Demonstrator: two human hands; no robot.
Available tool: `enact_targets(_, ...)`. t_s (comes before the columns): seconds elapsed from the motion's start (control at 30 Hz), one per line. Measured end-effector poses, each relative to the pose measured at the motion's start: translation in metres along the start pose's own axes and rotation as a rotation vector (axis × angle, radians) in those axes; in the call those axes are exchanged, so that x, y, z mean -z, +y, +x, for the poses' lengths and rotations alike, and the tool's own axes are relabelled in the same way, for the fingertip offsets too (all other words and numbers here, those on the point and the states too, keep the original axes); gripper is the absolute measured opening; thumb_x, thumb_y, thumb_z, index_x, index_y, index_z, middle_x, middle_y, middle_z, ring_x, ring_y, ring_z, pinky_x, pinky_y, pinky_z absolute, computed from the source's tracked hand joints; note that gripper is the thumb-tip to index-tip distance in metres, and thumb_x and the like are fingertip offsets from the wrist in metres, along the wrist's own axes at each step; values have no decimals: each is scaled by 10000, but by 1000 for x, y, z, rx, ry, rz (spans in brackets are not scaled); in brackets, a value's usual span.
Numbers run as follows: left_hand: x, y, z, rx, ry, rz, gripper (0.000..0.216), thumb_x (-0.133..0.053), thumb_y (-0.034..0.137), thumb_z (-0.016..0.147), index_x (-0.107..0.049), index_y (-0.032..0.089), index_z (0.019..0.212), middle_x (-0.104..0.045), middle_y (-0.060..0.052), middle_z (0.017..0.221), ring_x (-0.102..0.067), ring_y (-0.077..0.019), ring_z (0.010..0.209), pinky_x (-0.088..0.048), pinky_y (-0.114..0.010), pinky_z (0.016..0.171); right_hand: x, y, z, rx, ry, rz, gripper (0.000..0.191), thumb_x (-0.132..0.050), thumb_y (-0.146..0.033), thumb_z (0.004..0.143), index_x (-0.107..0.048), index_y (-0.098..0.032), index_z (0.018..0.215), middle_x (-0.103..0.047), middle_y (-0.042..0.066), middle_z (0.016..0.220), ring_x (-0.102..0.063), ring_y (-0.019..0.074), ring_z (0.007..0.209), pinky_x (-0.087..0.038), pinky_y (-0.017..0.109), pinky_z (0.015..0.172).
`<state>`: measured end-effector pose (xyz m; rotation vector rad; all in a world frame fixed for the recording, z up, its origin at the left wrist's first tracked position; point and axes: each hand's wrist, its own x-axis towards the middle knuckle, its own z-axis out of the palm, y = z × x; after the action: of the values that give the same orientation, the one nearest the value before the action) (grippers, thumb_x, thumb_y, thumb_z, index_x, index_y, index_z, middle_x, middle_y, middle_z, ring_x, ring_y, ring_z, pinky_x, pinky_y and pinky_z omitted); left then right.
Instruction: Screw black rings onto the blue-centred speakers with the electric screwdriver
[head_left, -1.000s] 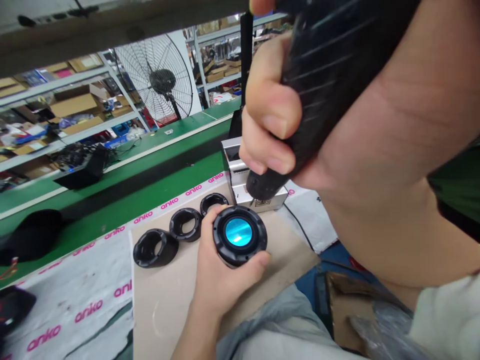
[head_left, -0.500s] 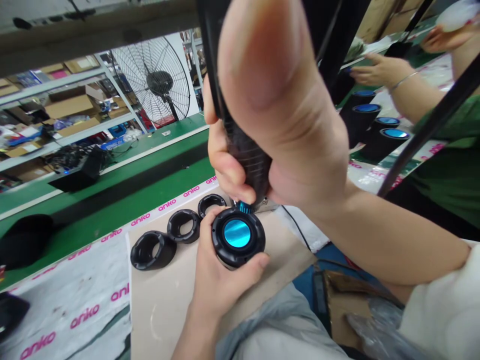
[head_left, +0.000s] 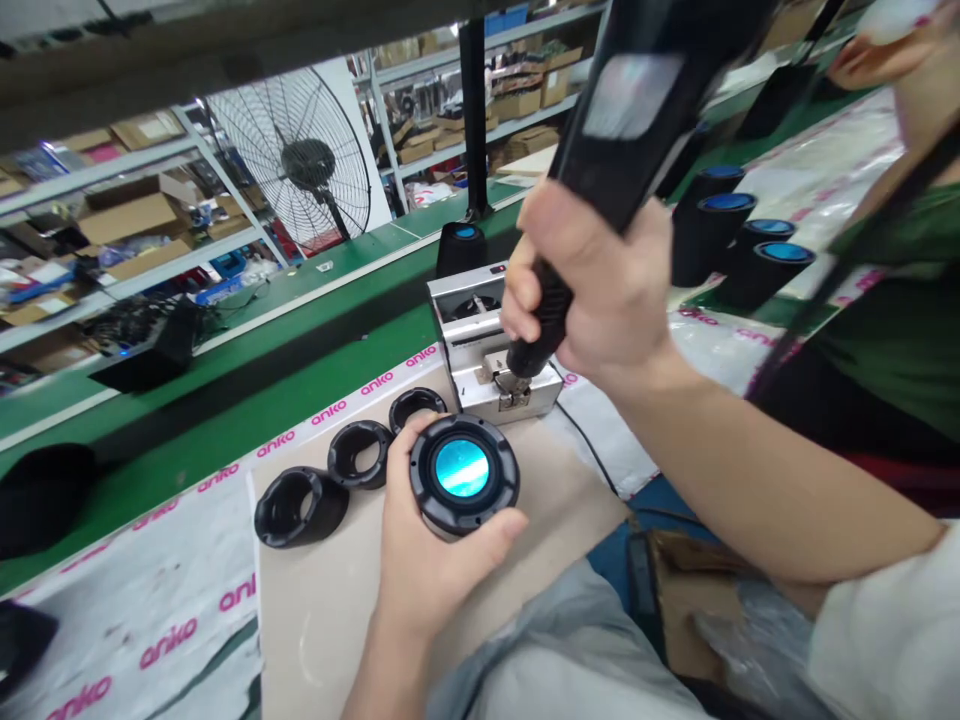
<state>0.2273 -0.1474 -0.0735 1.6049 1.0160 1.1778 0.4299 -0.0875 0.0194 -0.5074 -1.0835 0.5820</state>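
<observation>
My left hand [head_left: 431, 540] is wrapped round a round black speaker [head_left: 501, 475] with a shiny blue disc in its face. The speaker faces up on a beige board [head_left: 337, 610]. In my right hand [head_left: 600, 285] is a black electric screwdriver [head_left: 600, 170], tilted with its tip down. That tip is at the front of a silver screw feeder [head_left: 469, 385], just behind the speaker. Whether a screw sits on the tip is too small to tell. Several black rings [head_left: 358, 455] stand in a row left of my left hand.
A green conveyor belt [head_left: 360, 345] runs behind the board. A co-worker's hand [head_left: 877, 60] shows at the upper right, near several black cylinders with blue tops [head_left: 784, 265]. A large fan [head_left: 300, 160] and shelves stand behind. An open cardboard box [head_left: 690, 600] is at lower right.
My right hand has moved the screwdriver off the speaker's rim, away from me to the screw feeder, which now shows. The left hand still holds the speaker, nearly unmoved.
</observation>
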Motion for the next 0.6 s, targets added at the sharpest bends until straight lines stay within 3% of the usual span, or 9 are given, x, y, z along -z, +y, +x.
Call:
enact_targets(0.17, 7, -5, 2, -28, -49, 30, 887, -1016, 514, 690, -580, 249, 1416, -761, -135, 1352, -786, -360, 1221, -660, -438, 999, 10, 34, -10, -108, 23, -24, 589, -983, -589, 708, -540, -214, 805, -510, -72, 524, -422, 102, 336, -299, 274, 288)
enact_targets(0.33, 4, -3, 5, -23, -50, -37, 895, -1027, 569, 672, -586, 244, 1380, -790, -124, 1280, -821, -338, 1132, -675, -418, 952, 14, 29, -16, -306, 5, -9, 603, -976, -618, 703, -550, -205, 811, -508, -62, 506, -424, 114, 324, -316, 271, 291)
enact_targets(0.4, 5, -1, 8, 4, -48, -82, 1006, -1073, 614, 551, -589, 241, 1349, -797, -124, 1263, -826, -348, 1122, -676, -416, 944, 12, 15, -14, -327, 34, 25, 620, -999, -618, 647, -556, -205, 776, -499, -63, 487, -404, 121, 303, -308, 286, 275)
enact_targets(0.5, 6, 1, 11, 31, -76, -98, 1128, -1102, 645, 403, -582, 240, 1318, -801, -125, 1256, -823, -358, 1130, -671, -416, 956, -6, -24, -6, -166, 121, 46, 580, -988, -607, 667, -587, -209, 801, -517, -71, 518, -412, 106, 347, -293, 274, 304)
enact_targets(0.6, 7, 3, 14, 34, -109, -122, 1128, -1076, 698, 427, -553, 240, 1315, -802, -128, 1227, -819, -357, 1116, -667, -432, 959, -42, -67, 0, -282, 19, -90, 611, -645, -798, 936, -449, -251, 747, -348, -90, 412, -288, 111, 300, -256, 293, 311)
